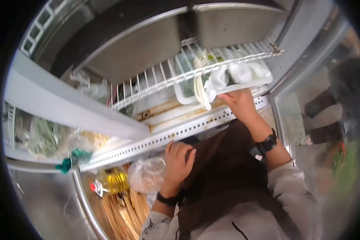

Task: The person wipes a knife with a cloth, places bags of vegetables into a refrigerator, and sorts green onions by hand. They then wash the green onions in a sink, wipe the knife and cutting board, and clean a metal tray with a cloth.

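Observation:
My right hand (241,105) grips the front rim of a white plastic bin (184,99) low in a fridge, its fingers partly hidden. In the bin lie white plastic bags (241,73), and something green shows among them. A twisted length of white bag (201,90) hangs over the rim. Further left, my left hand (178,163) is by the fridge's front edge, in front of the dark apron (228,172). Nothing shows in it; its fingers are loosely bent with the thumb apart. A clear plastic bag (147,174) is just beside it.
A white wire shelf (160,91) runs above the bin, with metal containers (136,56) on it. Bagged greens (46,136) sit behind the left post. Below are an oil bottle (114,182) and wooden sticks (126,212). A glass door (304,100) stands open at right.

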Available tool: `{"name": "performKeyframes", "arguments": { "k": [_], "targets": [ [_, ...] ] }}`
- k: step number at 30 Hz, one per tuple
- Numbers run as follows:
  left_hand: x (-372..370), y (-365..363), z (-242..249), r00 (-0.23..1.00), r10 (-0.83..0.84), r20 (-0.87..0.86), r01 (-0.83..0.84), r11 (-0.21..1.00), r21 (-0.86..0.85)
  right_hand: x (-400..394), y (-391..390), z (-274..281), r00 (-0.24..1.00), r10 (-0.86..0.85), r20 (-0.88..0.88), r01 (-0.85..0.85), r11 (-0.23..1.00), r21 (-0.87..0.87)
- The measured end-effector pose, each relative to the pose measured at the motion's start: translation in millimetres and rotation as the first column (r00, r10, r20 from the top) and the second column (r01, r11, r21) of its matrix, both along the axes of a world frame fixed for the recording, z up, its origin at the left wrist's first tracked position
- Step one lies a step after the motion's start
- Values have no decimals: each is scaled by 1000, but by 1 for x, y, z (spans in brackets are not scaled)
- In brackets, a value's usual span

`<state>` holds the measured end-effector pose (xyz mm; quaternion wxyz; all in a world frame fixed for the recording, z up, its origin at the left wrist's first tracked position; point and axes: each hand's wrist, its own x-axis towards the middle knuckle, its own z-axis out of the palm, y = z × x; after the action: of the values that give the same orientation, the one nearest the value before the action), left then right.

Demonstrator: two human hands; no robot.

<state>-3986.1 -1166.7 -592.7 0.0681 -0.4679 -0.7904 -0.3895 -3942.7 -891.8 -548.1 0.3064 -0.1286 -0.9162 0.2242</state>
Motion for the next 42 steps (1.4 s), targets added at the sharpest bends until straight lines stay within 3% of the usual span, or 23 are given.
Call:
{"name": "performKeyframes", "arguments": {
  "k": [2,5,6,7,9,10,11,13,15,16,17,19,20,22,28,31,33,35,37,40,42],
  "targets": [
    [-3,-7,-6,999,38,-12,-39,998,-54,-15,13,12,991,-51,128,58,997,-49],
    [-6,-23,-11,994,105,-41,-109,990,-90,-39,42,-5,994,-99,37,89,970,225],
    [-7,-27,-11,987,138,-77,-142,988,-54,-43,40,-7,978,-41,-205,94,963,251],
    [-9,-28,-10,979,173,-106,-176,984,-17,-44,42,-8,985,-35,-168,71,974,216],
    [-12,-35,0,901,403,-162,-377,911,169,-36,36,7,997,-17,-75,27,991,132],
    [-19,-38,7,833,515,-204,-442,840,315,-28,32,13,992,-29,124,38,997,-71],
    [-28,-40,20,748,625,-224,-488,746,452,-20,29,19,996,-12,93,18,998,-62],
    [-49,-37,62,674,712,-198,-529,653,542,-5,21,21,997,61,47,-58,997,-46],
    [-69,-28,101,756,654,15,-529,597,603,14,8,5,992,46,-114,-60,991,-117],
    [-90,-31,98,737,676,23,-553,583,595,26,3,-9,993,0,-117,-12,995,-102],
    [-103,-31,102,632,772,-68,-679,595,430,38,-3,-22,993,-34,-117,24,996,-87],
    [-128,-21,91,580,793,-189,-613,577,540,66,-15,-31,997,8,-71,-15,994,-107],
    [-136,-20,90,433,850,-300,-632,524,571,76,-16,-39,997,25,-72,-30,997,-71],
    [-148,-19,83,312,873,-375,-568,488,663,94,-14,-50,999,5,-45,-7,998,-56],
    [-151,-19,78,401,857,-322,-491,498,715,95,-11,-48,995,-52,80,43,993,109],
    [-150,-19,77,395,863,-315,-520,492,698,78,-2,-59,991,-49,125,33,991,126],
    [-148,-20,79,320,867,-381,-549,497,671,76,14,-86,993,-49,111,31,986,162],
    [-148,-20,76,339,878,-337,-569,477,670,80,12,-96,932,-117,342,81,990,117],
    [-147,-19,76,423,856,-296,-532,499,684,83,15,-114,908,-121,402,53,983,176],
    [-141,-9,81,589,804,-81,-514,450,730,83,8,-113,940,-119,320,58,979,194],
    [-138,-7,85,585,809,-58,-541,442,715,84,10,-114,939,-108,325,58,985,161]
  ]
}}
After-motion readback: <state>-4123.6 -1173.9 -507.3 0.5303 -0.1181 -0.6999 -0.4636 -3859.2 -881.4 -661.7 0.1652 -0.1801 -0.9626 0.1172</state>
